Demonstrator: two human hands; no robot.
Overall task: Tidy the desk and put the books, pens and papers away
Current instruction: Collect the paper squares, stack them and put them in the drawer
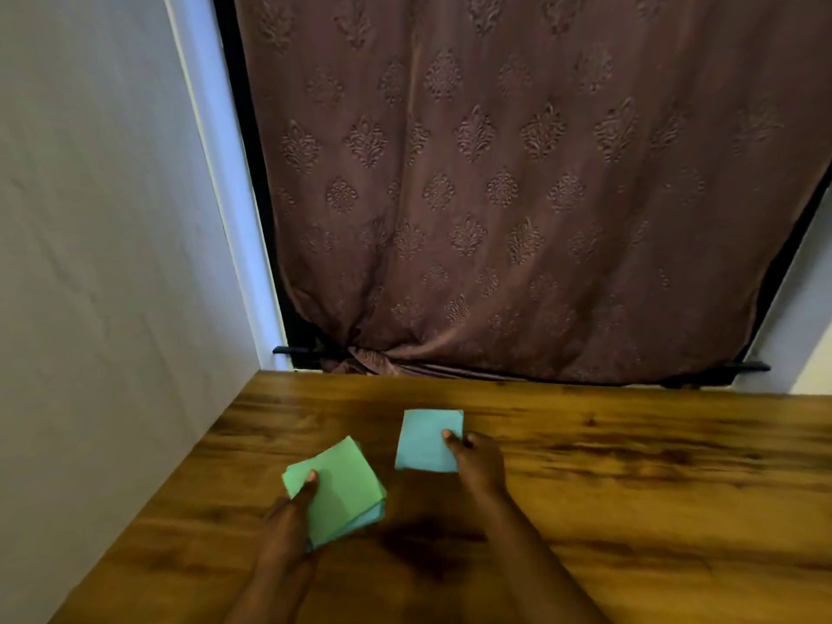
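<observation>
My left hand (288, 520) grips a small stack of square papers (342, 488), green on top with blue sheets showing beneath, held just above the wooden desk (630, 488). Its thumb lies on the green top sheet. To the right, my right hand (475, 461) pinches a single light blue square paper (425, 441) by its right edge, thumb on top, close to the desk surface. The two papers are apart, with a gap of bare wood between them.
A white wall (112, 263) borders the desk on the left. Behind the desk's far edge hangs a brown patterned curtain (517, 195), knotted near the bottom, with black brackets at both lower corners.
</observation>
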